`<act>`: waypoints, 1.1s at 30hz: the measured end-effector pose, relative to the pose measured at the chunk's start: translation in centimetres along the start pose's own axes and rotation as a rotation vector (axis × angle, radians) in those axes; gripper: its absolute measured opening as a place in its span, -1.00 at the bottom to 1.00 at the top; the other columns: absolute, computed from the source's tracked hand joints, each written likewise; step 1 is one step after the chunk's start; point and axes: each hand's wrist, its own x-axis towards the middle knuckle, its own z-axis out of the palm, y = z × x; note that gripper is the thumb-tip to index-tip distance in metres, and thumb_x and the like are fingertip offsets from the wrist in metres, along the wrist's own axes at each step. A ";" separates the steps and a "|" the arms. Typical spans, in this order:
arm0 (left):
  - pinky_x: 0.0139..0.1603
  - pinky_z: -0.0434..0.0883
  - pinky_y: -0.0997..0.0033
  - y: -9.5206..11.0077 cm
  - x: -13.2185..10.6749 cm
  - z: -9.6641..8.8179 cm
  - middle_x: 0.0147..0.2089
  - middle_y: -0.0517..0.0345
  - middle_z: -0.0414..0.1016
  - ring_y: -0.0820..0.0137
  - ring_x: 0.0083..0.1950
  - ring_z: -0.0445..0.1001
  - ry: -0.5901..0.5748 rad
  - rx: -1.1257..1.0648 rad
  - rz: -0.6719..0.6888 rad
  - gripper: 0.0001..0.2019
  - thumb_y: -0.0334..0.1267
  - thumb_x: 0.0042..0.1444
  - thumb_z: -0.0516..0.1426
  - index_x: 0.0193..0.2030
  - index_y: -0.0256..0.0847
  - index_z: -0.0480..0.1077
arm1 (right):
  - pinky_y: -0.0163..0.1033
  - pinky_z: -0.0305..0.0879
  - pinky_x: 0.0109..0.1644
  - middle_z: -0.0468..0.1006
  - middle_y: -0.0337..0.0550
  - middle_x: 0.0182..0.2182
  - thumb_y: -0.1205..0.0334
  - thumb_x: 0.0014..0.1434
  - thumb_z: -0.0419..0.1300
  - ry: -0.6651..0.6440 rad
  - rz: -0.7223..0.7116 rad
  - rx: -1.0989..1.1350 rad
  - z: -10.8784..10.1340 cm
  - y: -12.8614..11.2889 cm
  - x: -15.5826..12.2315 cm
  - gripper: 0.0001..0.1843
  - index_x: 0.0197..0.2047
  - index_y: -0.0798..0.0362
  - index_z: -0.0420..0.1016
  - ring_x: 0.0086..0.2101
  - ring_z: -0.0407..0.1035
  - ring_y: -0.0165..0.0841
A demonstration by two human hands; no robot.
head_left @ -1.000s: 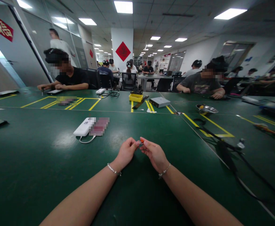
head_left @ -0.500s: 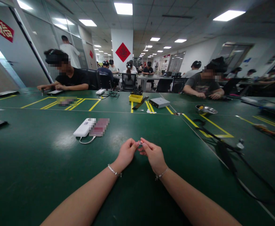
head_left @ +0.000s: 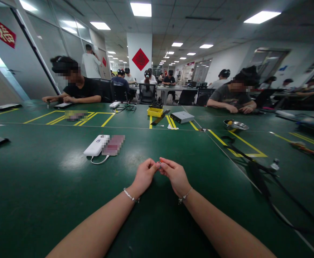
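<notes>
My left hand (head_left: 145, 175) and my right hand (head_left: 175, 175) meet at the fingertips above the green table (head_left: 52, 193). Pinched between them is a tiny orange and silvery piece (head_left: 160, 162), mostly covered by the fingers; its kind is too small to tell. Both hands are closed, thumbs against index fingers. Left of the hands lies a white power bank (head_left: 96, 145) marked 15. Beside it is a pixelated reddish, phone-like slab (head_left: 113, 145), and a short white cable (head_left: 100, 162) loops between the two.
Farther back stand a yellow tray (head_left: 155, 112) of dark parts, a grey box (head_left: 182, 117) and a metal dish (head_left: 235, 124). A black strap and cable (head_left: 256, 173) trail down the right side. Two people sit across the table, at left and right.
The fingertips have drawn closer over the small piece, with more orange and less silver showing. In the background a standing person has moved right.
</notes>
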 end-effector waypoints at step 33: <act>-0.06 0.26 0.28 -1.1 0.4 -0.8 -0.15 0.13 0.41 0.31 -0.08 0.33 -0.178 0.588 0.130 -0.80 -0.29 0.04 -0.01 -0.20 -0.14 0.33 | 0.10 0.17 -0.12 0.37 0.07 -0.06 0.17 0.04 -0.11 0.941 0.057 -1.448 -20.6 -4.8 3.1 -0.58 -0.12 0.07 0.44 -0.03 0.17 0.01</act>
